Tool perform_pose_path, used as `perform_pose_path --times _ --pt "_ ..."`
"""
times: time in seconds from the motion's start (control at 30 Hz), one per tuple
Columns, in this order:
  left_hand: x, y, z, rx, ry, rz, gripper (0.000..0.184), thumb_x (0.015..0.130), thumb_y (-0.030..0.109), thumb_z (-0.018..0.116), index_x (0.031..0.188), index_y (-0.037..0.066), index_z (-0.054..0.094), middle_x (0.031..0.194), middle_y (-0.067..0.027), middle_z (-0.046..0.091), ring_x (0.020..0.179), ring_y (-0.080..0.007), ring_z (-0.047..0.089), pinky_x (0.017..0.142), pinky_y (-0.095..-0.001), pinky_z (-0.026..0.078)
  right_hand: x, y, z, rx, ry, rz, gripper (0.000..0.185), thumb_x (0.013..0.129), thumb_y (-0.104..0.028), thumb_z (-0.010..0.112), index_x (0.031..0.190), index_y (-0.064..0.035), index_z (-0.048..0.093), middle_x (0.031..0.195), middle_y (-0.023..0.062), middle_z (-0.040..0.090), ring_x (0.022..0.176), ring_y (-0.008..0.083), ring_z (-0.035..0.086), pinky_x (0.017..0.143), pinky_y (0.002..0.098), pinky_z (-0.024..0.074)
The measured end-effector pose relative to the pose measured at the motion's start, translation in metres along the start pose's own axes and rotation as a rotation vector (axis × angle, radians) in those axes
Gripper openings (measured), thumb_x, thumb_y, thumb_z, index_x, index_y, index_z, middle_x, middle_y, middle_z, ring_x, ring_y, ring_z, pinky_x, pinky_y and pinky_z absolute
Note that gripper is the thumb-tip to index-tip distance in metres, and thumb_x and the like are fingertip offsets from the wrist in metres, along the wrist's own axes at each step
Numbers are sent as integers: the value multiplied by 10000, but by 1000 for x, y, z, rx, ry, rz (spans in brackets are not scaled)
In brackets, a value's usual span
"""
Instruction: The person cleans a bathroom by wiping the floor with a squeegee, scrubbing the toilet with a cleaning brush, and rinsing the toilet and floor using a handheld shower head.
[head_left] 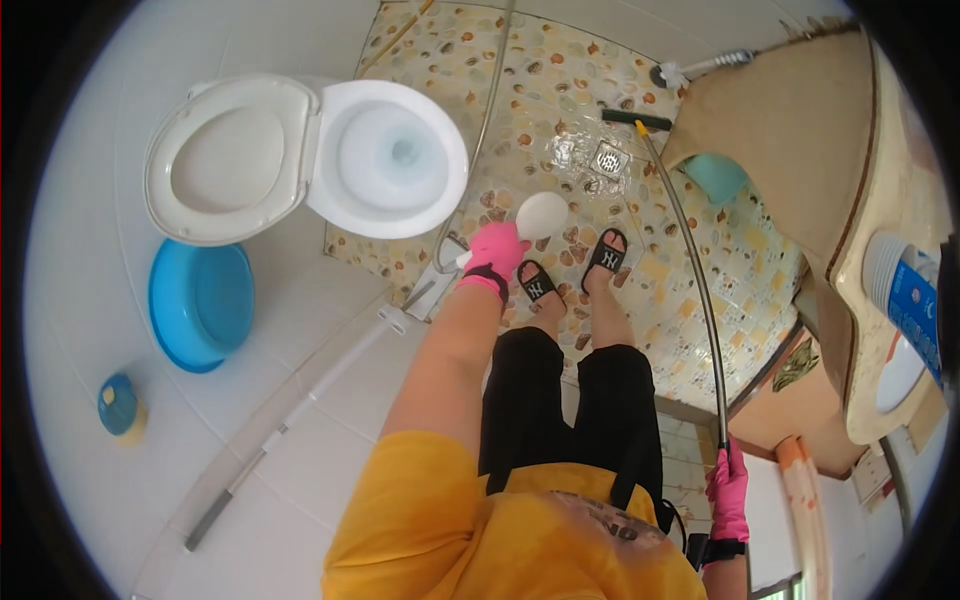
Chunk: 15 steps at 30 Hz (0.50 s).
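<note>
My left hand, in a pink glove, is closed around a white shower head above the patterned floor, just right of the toilet bowl. A metal hose runs up past the bowl. At the lower right, my right hand, also gloved in pink, grips the long handle of a squeegee. Its dark green blade rests on the tiles beside a square floor drain. Water glistens around the drain.
The white toilet has its lid raised. A blue basin hangs or stands by the left wall. The brownish counter spans the right side, with stacked cups on it. My sandalled feet are near the middle.
</note>
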<state>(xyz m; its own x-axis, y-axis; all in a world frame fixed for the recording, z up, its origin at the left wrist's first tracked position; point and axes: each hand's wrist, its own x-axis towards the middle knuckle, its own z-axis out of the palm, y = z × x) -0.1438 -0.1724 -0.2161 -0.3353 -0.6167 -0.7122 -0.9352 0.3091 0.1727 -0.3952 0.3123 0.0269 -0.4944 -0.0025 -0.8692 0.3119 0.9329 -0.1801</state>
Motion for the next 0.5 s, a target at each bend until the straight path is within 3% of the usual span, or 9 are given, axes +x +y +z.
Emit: perform_pose_path --times 0.17,0.23,0.33,0.5 --pt "24 39 -17 -109 -36 -160 453 781 418 714 1006 28 663 911 -177 679 847 -357 647 741 -436 505 12 -3 -1 -13 -16 -121 369 988 -243 504 1355 -207 499 552 -4 479 345 70 353 325 240 295" --pt "32 37 -8 -264 163 -118 465 786 444 715 977 23 664 810 -148 677 732 -326 652 676 -409 503 16 -6 -4 -2 -23 -136 364 987 -235 505 1350 -204 502 554 -5 478 348 67 349 326 235 295" --pt "49 38 -11 -451 76 -290 468 793 455 713 934 10 666 693 -112 647 621 -257 624 605 -371 482 20 -7 -9 22 -30 -132 371 985 -219 510 1356 -206 501 559 -10 473 360 63 342 338 233 295" --pt "40 59 -48 -517 38 -284 460 793 445 723 877 -3 664 613 -81 611 555 -192 574 561 -351 452 23 -27 -13 30 -31 -124 374 983 -211 512 1356 -199 503 562 -12 469 372 65 343 345 235 303"
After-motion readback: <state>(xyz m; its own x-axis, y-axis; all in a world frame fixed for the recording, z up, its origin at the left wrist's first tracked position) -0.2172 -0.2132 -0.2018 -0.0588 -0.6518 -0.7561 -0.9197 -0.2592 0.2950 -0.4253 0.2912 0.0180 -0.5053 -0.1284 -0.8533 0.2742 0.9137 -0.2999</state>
